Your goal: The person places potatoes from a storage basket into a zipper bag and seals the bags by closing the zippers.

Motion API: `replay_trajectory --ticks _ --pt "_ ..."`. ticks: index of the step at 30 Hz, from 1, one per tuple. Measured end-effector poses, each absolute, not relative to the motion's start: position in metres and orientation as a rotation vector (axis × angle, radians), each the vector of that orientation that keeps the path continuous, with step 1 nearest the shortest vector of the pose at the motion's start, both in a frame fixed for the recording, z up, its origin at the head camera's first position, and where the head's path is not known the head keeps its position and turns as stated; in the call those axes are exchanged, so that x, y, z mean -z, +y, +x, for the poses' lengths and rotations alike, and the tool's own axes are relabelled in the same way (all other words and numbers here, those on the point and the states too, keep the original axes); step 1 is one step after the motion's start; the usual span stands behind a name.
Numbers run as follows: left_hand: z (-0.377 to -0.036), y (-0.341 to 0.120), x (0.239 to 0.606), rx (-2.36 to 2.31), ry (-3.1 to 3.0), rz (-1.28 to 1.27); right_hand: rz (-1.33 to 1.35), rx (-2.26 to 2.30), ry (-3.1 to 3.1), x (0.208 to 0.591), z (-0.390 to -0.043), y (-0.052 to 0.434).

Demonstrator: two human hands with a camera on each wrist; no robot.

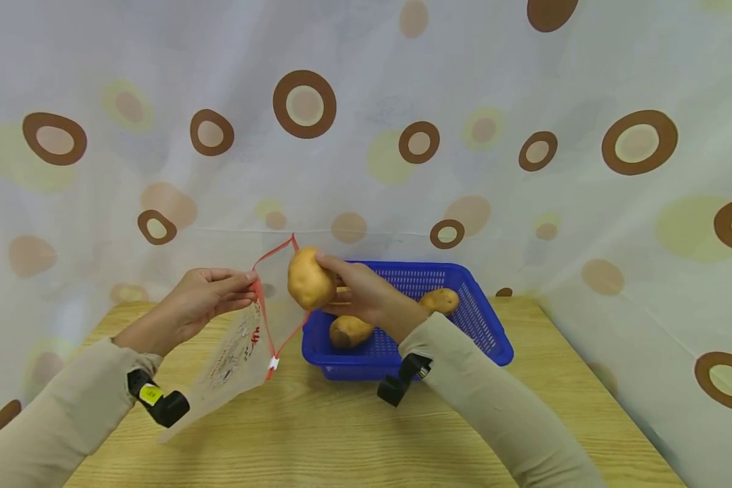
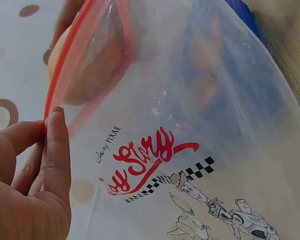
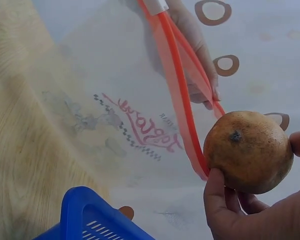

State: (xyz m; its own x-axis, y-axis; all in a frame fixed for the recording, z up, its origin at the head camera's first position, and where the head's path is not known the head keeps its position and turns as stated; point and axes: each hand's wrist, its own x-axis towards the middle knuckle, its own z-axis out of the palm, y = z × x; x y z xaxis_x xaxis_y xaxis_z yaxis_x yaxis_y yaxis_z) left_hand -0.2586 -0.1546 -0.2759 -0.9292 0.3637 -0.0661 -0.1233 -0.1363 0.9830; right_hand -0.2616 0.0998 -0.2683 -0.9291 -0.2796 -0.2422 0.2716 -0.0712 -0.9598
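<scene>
Left hand (image 1: 204,298) pinched zip bag (image 1: 238,352) rim; right hand (image 1: 360,291) gripped potato (image 1: 310,279) at its mouth. Blue basket (image 1: 488,318) with potatoes stood behind on worktop (image 1: 317,434).

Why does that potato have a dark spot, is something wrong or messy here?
Nothing looks spilled or broken. The potato held by the right hand has one small dark mark on its skin, an ordinary blemish. The left hand pinches the bag open at its red rim. Other potatoes lie neatly in the blue basket.
</scene>
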Motion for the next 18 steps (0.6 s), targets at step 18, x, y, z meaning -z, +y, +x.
replay_trajectory --ticks 18 --pt "-0.2575 -0.1538 0.2764 -2.122 1.842 0.296 0.044 1.970 1.890 0.2730 -0.2662 0.0925"
